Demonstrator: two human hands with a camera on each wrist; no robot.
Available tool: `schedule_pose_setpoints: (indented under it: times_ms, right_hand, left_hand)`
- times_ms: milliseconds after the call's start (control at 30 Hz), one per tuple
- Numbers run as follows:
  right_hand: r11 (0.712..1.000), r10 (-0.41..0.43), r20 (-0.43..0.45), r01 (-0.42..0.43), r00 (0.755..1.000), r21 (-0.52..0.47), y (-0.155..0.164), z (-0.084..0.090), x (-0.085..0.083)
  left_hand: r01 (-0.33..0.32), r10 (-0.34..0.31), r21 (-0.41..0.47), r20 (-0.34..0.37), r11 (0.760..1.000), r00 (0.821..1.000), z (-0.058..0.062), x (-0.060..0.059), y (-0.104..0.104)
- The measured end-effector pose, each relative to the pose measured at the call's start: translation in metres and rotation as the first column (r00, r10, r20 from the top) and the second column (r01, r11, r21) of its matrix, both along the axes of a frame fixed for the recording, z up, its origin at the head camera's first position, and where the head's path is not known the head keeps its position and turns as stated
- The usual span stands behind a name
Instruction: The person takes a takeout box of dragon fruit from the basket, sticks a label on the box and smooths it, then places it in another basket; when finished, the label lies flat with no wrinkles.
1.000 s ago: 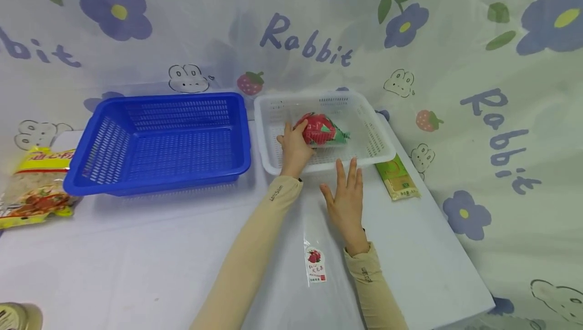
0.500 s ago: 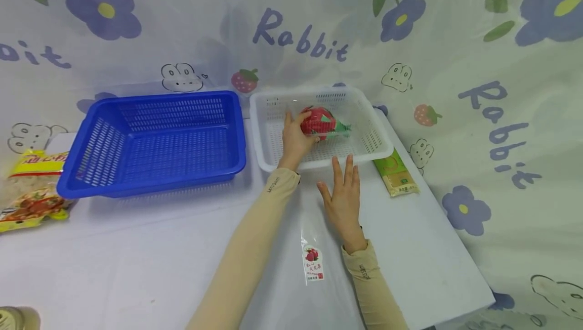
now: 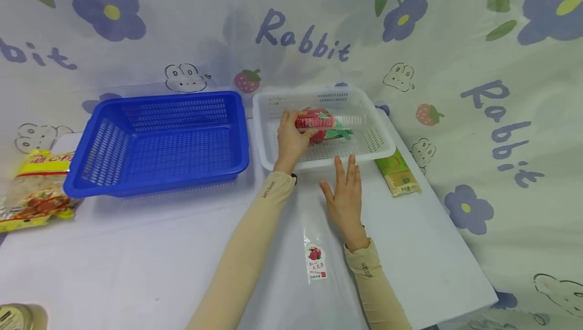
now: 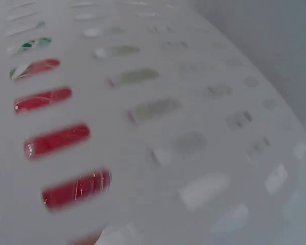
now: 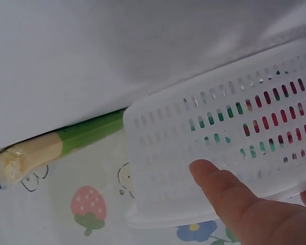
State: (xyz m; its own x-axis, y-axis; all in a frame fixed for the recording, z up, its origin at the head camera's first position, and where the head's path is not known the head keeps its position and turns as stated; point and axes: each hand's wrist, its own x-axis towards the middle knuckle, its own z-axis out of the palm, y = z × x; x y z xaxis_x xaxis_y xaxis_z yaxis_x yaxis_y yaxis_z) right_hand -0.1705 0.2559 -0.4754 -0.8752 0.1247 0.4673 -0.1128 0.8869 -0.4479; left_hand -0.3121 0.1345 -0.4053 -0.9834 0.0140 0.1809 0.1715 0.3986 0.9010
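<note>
Grasp stage, as judged: left hand [image 3: 291, 141] clamps its grip on the red-and-green package [image 3: 319, 121] inside the white basket [image 3: 387, 140] at right; right hand [image 3: 345, 207], fingers straight, lies by the near side; next move likely calls for a steady lift.

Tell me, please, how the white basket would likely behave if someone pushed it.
The white basket is probably stiff, since its walls stand up and hold their shape. It seems light for its size, being slotted plastic. It would likely slide rather than tip, sitting broad and low.
</note>
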Motion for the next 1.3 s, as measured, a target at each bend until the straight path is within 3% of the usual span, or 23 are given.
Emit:
schedule_pose_setpoints:
  times_ms: [267,500,733,867,1033,1200,1300]
  right_hand:
    - [0.999,-0.008,0.057,0.01,0.998,-0.039,0.0,0.001,0.004]
    - [0.997,-0.006,0.093,0.014,0.996,-0.08,-0.003,0.012,0.008]
    - [0.983,0.045,0.179,-0.012,0.983,-0.181,-0.005,0.022,0.006]
    - [0.956,0.08,0.201,-0.018,0.976,-0.291,-0.005,0.031,0.005]
    - [0.911,0.092,0.164,-0.017,0.982,-0.412,-0.005,0.044,0.003]
    - [0.868,0.087,0.069,-0.041,0.994,-0.496,-0.006,0.061,0.004]
    - [0.863,0.068,-0.015,-0.066,0.998,-0.5,-0.007,0.071,0.005]
  left_hand:
    - [-0.039,0.04,0.012,-0.067,0.999,0.997,0.007,0.014,-0.016]
    - [-0.044,0.049,0.048,-0.115,0.998,0.992,0.014,0.025,-0.024]
    - [-0.041,0.055,0.079,-0.181,0.996,0.982,0.017,0.036,-0.034]
    - [-0.035,0.056,0.099,-0.215,0.995,0.975,0.017,0.042,-0.039]
    - [-0.031,0.06,0.127,-0.226,0.991,0.972,0.017,0.05,-0.046]
    - [-0.033,0.066,0.134,-0.247,0.99,0.967,0.019,0.058,-0.052]
    - [-0.033,0.064,0.122,-0.26,0.992,0.964,0.022,0.064,-0.056]
